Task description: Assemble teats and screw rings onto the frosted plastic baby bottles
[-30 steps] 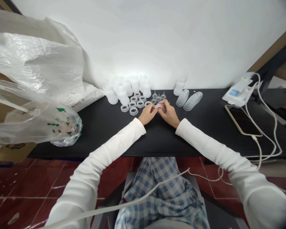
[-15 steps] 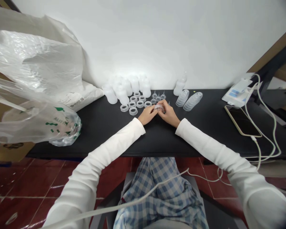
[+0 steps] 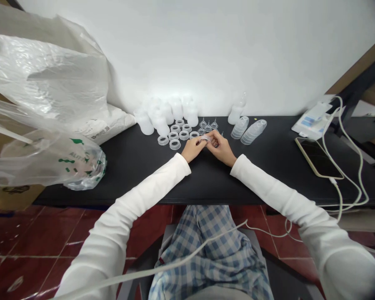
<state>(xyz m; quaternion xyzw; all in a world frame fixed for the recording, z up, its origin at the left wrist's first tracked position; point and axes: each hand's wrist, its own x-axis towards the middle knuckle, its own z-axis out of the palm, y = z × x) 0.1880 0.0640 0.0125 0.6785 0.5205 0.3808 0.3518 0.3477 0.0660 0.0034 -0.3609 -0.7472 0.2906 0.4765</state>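
Between my two hands, just above the black table, is a clear plastic bottle collar ring (image 3: 204,138), partly covered by fingers. My left hand (image 3: 192,149) is closed on its left side, and my right hand (image 3: 220,148) has its fingers curled round the other side. Several similar collar rings (image 3: 175,144) lie to the left of my hands. Just beyond my fingers stand several clear bottle nipples (image 3: 208,127), some hidden by my right hand. Frosted white bottles (image 3: 160,123) stand in a group by the wall.
Two nested stacks of clear caps (image 3: 253,132) lie right of my hands, with a bottle topped by a nipple (image 3: 236,111) behind them. A phone (image 3: 318,158) with white cables is at the right. Plastic bags (image 3: 84,162) crowd the left end.
The ring between my hands has tilted and moved slightly to the left. My right fingers have curled in more, and both hands remain in nearly the same place.
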